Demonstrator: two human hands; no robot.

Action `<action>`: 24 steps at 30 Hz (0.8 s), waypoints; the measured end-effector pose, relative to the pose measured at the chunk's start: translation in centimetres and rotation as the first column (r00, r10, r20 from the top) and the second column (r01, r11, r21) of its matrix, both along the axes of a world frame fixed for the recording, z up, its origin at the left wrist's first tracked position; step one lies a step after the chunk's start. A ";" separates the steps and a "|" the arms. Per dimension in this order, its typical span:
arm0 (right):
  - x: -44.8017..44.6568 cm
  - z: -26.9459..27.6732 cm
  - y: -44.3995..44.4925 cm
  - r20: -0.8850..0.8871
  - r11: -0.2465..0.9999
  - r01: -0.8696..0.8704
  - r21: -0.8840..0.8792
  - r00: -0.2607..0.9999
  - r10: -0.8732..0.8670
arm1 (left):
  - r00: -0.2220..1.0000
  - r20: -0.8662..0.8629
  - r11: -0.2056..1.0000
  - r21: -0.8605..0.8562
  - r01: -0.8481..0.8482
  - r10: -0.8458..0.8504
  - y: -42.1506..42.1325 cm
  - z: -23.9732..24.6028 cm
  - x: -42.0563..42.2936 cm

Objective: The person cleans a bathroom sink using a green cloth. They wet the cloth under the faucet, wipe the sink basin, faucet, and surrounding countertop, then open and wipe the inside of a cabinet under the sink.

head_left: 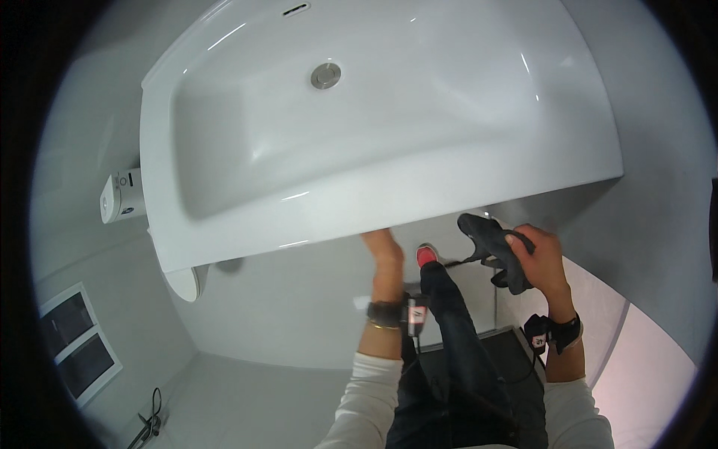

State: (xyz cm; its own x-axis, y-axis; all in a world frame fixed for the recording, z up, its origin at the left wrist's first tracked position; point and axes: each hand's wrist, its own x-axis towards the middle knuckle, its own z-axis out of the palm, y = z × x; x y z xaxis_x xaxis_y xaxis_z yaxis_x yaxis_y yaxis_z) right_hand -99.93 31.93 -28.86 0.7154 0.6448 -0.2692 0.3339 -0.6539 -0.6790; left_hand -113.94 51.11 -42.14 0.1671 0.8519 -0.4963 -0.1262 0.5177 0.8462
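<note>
A white ceramic washbasin [404, 185] with a round metal drain [326, 76] fills the upper part of the head view. My left hand [382, 244] reaches beneath the basin's front edge; its fingers are hidden, so what they touch cannot be told. To the right, below the same edge, my right hand [535, 255] is closed on a crumpled dark cloth [488, 236], which hangs over towards the floor. Straps with small black devices are worn on both wrists.
A white box-shaped device [123, 195] adjoins the basin's left side, and a white rounded lid or seat [185, 283] shows below it. A framed window [81, 342] and a shower fitting [148, 424] are at lower left. A dark mat [513, 359] lies by my legs.
</note>
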 end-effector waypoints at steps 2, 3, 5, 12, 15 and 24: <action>-0.1 1.5 -0.1 -0.099 0.998 0.056 0.032 0.994 -0.053 | 0.997 0.031 0.996 -0.059 -0.073 0.075 3.1 -0.1 -2.5; -0.1 2.4 -0.2 -0.153 0.994 0.077 0.083 0.986 -0.064 | 0.997 0.032 0.997 -0.048 -0.067 0.068 4.3 0.0 -3.6; 0.2 4.7 -0.5 -0.239 0.978 0.157 0.139 0.963 -0.121 | 0.998 0.045 0.999 -0.017 -0.049 0.050 6.0 0.6 -5.6; 0.7 10.6 2.7 -0.058 0.836 0.237 0.495 0.969 -0.240 | 0.700 0.117 0.694 -0.091 0.714 -0.705 3.5 13.0 -10.4; -0.2 12.9 6.6 -0.668 0.537 0.615 0.578 0.734 -0.121 | 0.601 0.384 0.701 0.212 0.681 -0.701 0.9 19.2 -7.5; 1.3 16.2 21.3 -0.519 0.882 -0.187 0.432 0.749 0.413 | 0.778 0.529 0.908 -0.033 0.417 -0.338 8.1 24.8 -1.8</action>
State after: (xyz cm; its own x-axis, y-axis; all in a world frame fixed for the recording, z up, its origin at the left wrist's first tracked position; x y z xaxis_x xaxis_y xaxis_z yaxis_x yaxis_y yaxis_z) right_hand -98.64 53.20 -12.63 0.2441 0.9251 -0.2908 -0.0597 -0.2849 -0.9567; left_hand -115.73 59.19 -17.32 0.7184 0.5951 -0.3604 -0.2798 0.7214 0.6335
